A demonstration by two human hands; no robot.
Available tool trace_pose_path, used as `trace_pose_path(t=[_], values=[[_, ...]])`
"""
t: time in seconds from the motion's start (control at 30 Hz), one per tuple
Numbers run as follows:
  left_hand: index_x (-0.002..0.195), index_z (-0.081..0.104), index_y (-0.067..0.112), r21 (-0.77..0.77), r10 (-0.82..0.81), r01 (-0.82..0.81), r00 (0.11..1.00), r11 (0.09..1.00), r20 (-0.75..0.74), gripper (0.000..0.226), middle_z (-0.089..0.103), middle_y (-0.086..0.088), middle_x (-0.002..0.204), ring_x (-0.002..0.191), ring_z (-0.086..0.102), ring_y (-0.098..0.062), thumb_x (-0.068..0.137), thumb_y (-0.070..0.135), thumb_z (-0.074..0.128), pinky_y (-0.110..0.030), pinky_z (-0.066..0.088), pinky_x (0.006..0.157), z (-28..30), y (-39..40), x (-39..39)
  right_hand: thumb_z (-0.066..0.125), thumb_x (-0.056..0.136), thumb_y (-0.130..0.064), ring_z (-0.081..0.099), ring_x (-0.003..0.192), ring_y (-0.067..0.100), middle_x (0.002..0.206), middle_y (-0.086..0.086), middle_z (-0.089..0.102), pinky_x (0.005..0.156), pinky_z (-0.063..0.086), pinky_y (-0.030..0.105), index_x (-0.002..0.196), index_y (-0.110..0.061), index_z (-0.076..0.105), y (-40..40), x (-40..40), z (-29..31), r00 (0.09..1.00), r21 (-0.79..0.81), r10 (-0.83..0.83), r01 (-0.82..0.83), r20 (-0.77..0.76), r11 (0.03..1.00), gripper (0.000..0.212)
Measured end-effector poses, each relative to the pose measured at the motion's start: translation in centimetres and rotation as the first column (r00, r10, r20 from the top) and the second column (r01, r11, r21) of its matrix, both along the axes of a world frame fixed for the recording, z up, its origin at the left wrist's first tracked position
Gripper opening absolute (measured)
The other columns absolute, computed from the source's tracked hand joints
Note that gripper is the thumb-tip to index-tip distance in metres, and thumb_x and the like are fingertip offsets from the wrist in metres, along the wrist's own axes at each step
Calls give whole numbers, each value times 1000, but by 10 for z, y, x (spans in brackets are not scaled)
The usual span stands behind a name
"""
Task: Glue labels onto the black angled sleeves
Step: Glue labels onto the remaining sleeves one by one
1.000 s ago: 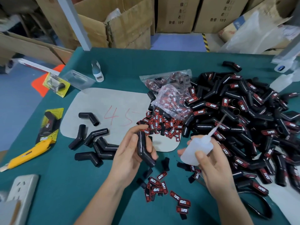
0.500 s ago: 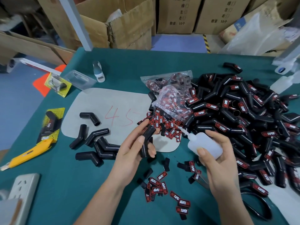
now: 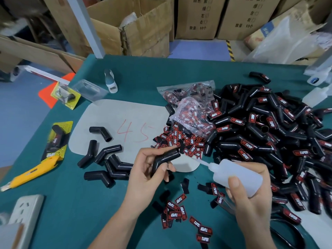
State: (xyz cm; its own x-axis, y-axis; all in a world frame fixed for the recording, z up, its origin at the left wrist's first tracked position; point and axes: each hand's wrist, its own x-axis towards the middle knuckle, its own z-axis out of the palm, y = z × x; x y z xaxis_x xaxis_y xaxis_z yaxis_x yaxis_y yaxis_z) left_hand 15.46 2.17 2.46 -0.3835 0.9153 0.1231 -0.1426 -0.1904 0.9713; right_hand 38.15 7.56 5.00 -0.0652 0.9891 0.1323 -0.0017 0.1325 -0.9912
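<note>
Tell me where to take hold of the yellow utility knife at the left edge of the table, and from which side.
Grip the yellow utility knife by its thick yellow body, coming from above and across its width. It lies flat and slanted, with the metal blade end pointing down-left toward the table edge, so stay toward the upper-right end, away from the blade.

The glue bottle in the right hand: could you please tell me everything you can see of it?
The glue bottle is a small, translucent white squeeze bottle, apparently soft plastic, with a long thin nozzle. It lies almost on its side, nozzle pointing left and slightly up toward the sleeve held in the left hand, its tip short of it. The right hand grips its body, thumb in front and fingers wrapped over the top. Its fill level cannot be told.
</note>
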Motion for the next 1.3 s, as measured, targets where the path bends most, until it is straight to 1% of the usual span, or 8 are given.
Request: trace_pose_path(t=[0.07,0.17,0.27,0.37,0.53,1.0,1.17,1.3], values=[[114,65,21,25,51,-50,998,998,-40,20,68,-11,128,82,72,-27,96,12,64,-27,55,66,2,0,1,69,78,-44,65,79,2,103,-18,66,61,52,14,106,-50,62,-3,-4,4,998,108,-15,9,53,994,30],[116,70,18,76,116,-104,979,992,-166,23,63,-6,123,85,75,-26,95,9,65,-26,57,68,1,-1,1,66,81,-32,64,85,-8,111,-31,62,65,49,6,113,-43,58,-8,-10,10,994,231,9,-35,113,972,35],[120,72,24,49,127,-119,966,992,-226,28,66,-7,119,81,75,-26,95,13,67,-29,58,71,1,-3,1,66,81,-32,64,89,-10,112,-34,63,71,48,4,116,-52,57,-10,-14,12,988,260,11,-51,152,964,42],[122,71,27,20,126,-125,966,992,-226,29,70,-10,119,77,75,-24,96,16,68,-25,59,74,1,-4,2,66,82,-32,64,86,-10,111,-34,64,68,48,4,116,-54,57,-10,-13,12,987,264,2,-45,158,963,42],[124,71,29,59,103,-93,975,994,-196,32,69,-7,127,91,77,-24,98,12,64,-24,60,77,4,-4,5,66,82,-32,64,81,-10,109,-33,64,64,48,5,115,-54,58,-10,-13,13,989,255,9,-46,147,966,40],[124,73,32,80,100,-84,970,993,-220,34,70,-3,121,90,76,-25,97,12,65,-27,62,77,4,-5,4,68,79,-37,66,82,-7,109,-31,66,60,50,7,113,-56,60,-10,-13,11,989,228,15,-49,149,972,40],[125,73,34,75,98,-81,963,994,-252,35,69,-2,122,85,75,-25,97,14,66,-27,62,78,4,-6,3,69,78,-39,66,71,-1,108,-26,67,52,50,12,112,-54,62,-12,-10,8,993,206,8,-33,122,978,38],[126,73,34,79,100,-81,953,994,-287,37,68,-2,122,84,75,-24,97,13,65,-26,61,81,4,-5,3,69,79,-37,67,72,-2,111,-26,67,53,50,11,114,-54,61,-13,-10,9,991,219,7,-36,133,975,39]])
